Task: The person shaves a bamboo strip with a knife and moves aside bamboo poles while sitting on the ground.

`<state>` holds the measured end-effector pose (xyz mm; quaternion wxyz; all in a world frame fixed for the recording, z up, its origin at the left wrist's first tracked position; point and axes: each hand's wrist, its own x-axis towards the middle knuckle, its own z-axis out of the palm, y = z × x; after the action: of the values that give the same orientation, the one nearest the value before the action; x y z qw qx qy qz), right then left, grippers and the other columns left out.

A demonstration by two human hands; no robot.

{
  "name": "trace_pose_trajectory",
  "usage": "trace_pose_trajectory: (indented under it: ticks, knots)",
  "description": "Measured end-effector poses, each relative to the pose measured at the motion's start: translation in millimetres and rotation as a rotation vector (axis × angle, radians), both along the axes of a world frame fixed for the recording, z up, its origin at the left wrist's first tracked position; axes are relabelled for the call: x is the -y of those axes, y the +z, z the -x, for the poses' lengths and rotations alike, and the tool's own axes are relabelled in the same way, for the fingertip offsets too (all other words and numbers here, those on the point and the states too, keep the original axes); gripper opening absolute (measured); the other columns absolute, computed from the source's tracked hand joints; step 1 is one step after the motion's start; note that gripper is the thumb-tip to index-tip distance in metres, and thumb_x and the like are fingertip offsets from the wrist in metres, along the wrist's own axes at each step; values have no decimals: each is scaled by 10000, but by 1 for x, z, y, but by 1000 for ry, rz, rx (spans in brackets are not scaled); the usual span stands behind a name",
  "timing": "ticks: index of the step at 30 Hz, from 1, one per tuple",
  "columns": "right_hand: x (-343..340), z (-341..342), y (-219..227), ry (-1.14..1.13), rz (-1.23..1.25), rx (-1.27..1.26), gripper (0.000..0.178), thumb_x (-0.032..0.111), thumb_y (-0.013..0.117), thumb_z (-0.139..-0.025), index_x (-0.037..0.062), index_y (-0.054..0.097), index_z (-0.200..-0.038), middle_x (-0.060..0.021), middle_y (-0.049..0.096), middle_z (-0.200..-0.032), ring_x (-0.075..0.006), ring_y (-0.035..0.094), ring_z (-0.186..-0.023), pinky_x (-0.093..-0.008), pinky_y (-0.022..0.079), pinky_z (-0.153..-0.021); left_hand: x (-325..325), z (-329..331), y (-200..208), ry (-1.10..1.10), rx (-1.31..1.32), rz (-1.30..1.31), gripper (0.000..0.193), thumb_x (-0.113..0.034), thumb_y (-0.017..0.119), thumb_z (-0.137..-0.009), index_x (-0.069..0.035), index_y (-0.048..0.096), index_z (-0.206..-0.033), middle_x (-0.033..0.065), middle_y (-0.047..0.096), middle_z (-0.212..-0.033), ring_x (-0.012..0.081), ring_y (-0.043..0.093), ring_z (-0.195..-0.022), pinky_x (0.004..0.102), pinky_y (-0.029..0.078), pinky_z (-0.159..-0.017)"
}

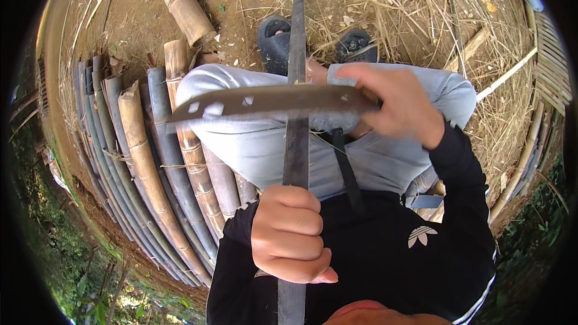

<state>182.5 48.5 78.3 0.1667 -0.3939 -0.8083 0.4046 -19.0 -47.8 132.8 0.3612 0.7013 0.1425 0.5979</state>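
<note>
My left hand is closed in a fist around a long, flat, dark strip, which looks like split bamboo. The strip runs lengthwise up the middle, from below the fist to beyond my knees. My right hand grips the handle end of a large knife, its handle mostly hidden by the fingers. The broad brown blade has several holes and points left. It lies crosswise over the strip above my lap, slightly smeared by motion; whether it touches the strip I cannot tell.
Several bamboo poles lie side by side at the left, beside my bent leg. A thick bamboo piece rests on the dirt ahead. Dark slippers are past my legs. Dry straw and shavings cover the far right ground.
</note>
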Motion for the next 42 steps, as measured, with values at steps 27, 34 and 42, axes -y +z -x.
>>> trace_pose_trajectory:
  ticks: [27,34,42]
  knots:
    - [32,-24,-13,40,61,-93,370,101,655,-661,45,618,-1025,-101,620,-763,-321,614,-676,-398,474,-595,6,-48,-10,669,202,-33,336,-385,505,-935,-131,500,-715,-55,374,-583,97,327,-511,245,288,-526]
    - [14,-16,-20,185,-7,-7,344,164,658,-686,128,574,-1018,-77,622,-719,-287,633,-632,-423,473,-499,9,-51,-15,964,148,-71,398,-436,335,-1008,-105,499,-859,-56,322,-658,99,314,-589,248,302,-585]
    - [-55,-22,-65,155,27,-24,231,117,610,-691,62,586,-914,-142,603,-740,-356,598,-675,-432,466,-574,-6,-62,-10,944,56,-88,337,-402,395,-999,-117,496,-849,-55,320,-659,91,304,-579,239,291,-574]
